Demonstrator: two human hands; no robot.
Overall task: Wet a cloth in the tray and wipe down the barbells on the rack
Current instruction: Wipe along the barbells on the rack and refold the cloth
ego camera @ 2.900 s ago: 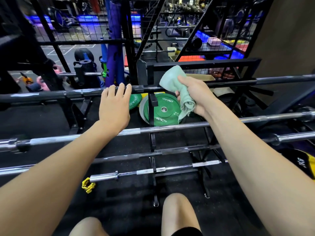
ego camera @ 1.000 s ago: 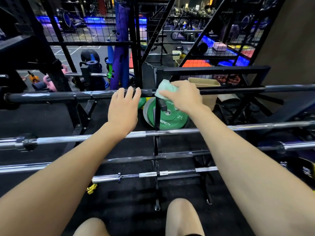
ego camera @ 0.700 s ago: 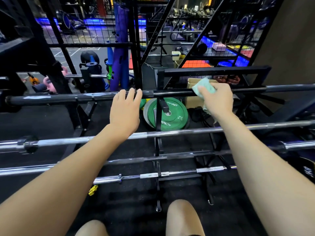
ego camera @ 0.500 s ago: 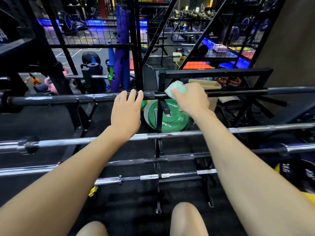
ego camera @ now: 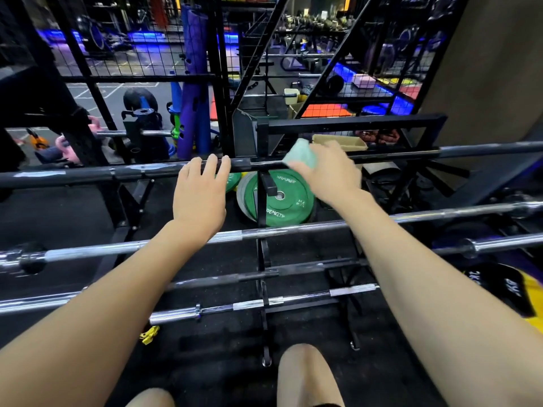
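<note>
Right hand (ego camera: 329, 171) slid cloth (ego camera: 301, 157) rightward along barbell (ego camera: 88, 173).

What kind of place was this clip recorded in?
A gym, most likely its equipment storage corner: several barbells lie across a black rack, green weight plates lean behind it, and dumbbell racks show beyond the mesh.

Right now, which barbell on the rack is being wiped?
Start at the black barbell rack holding several bars. Take the top dark barbell, where the right hand presses a light green cloth. The bars below it are mostly shiny chrome.
</note>
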